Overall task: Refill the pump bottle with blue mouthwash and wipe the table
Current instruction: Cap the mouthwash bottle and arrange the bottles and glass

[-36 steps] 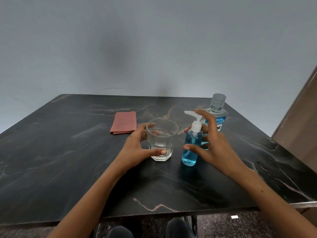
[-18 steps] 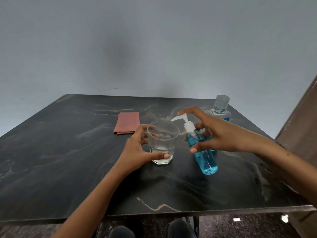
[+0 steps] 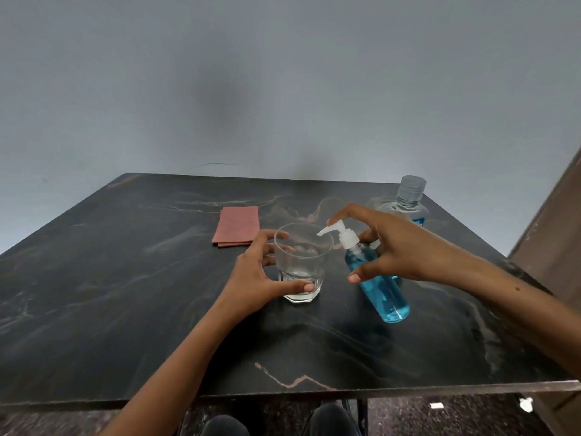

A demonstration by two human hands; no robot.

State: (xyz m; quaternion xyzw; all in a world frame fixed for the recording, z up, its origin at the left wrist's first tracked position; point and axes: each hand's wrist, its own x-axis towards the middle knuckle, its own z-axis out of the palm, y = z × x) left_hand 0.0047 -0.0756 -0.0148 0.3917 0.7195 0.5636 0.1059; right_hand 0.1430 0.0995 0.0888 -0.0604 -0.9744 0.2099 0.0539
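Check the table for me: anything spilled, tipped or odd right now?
No spill visible. The pump bottle is tilted in the right hand, nozzle over the glass, which the left hand steadies. The cloth lies folded; the mouthwash bottle stands capped.

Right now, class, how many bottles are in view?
2. The blue pump bottle is tilted in the right hand beside the glass; the capped mouthwash bottle stands behind that hand, partly hidden.

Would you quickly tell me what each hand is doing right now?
Left hand: closed around the glass, steadying it on the table.
Right hand: holding the pump bottle tilted, nozzle over the glass, index finger on the pump head.
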